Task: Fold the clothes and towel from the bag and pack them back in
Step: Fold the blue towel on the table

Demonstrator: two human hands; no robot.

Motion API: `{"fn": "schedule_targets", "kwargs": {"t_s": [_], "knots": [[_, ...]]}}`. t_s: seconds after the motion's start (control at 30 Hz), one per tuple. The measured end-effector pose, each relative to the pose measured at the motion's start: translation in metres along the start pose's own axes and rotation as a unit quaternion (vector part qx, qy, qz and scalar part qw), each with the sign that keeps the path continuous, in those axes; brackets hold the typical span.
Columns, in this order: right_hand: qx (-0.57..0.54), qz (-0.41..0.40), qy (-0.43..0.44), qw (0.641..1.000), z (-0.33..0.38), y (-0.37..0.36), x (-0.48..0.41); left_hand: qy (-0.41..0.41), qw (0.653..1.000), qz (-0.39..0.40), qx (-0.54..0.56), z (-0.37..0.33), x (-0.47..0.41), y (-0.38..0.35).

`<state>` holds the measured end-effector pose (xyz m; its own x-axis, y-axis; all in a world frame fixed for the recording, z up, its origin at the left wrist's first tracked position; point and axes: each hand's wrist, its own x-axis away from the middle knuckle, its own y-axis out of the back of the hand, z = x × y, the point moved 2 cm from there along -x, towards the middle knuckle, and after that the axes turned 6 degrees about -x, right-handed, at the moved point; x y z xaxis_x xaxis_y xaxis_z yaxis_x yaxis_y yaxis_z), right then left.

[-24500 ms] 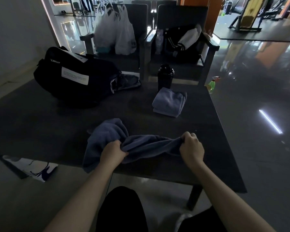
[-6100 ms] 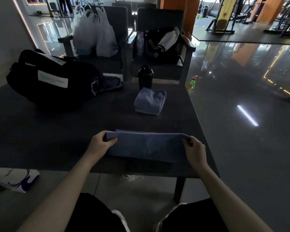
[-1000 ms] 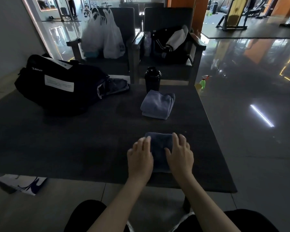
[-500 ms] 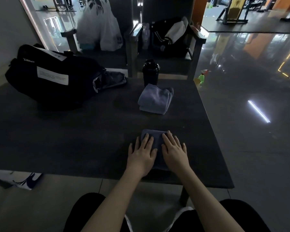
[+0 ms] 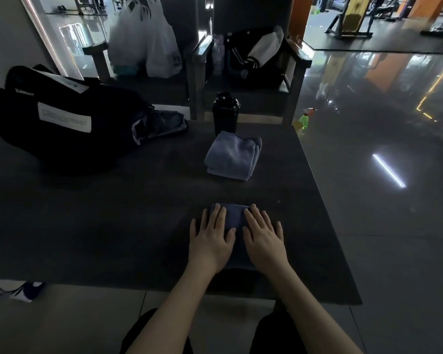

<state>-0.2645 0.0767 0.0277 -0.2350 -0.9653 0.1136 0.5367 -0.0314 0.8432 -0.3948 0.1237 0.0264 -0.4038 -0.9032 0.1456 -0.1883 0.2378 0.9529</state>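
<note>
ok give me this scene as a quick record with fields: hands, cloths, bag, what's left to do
left hand: flat, fingers straight, pressing the left side of the dark blue folded cloth
right hand: flat, pressing the right side of the same cloth
second cloth: grey-blue folded towel, further back on the table, just in front of the black shaker bottle
bag: black duffel bag, far left of the table, fabric showing at its open end
left to do: neither folded piece is in the bag yet
</note>
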Motion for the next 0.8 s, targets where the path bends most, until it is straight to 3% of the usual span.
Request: {"fn": "schedule_targets", "kwargs": {"t_s": [0.43,0.63,0.8], "knots": [[-0.041,-0.077,0.039,0.995,-0.009,0.001,-0.067,-0.016,0.993,-0.106,0.048,0.002,-0.063,-0.002],[-0.058,-0.117,0.060,0.990,-0.012,-0.002,-0.065,-0.028,0.991,-0.120,0.052,0.003,-0.064,-0.007],[-0.014,-0.155,-0.087,0.984,0.002,0.008,-0.053,0.018,0.997,-0.071,0.024,-0.001,-0.059,0.001]]}}
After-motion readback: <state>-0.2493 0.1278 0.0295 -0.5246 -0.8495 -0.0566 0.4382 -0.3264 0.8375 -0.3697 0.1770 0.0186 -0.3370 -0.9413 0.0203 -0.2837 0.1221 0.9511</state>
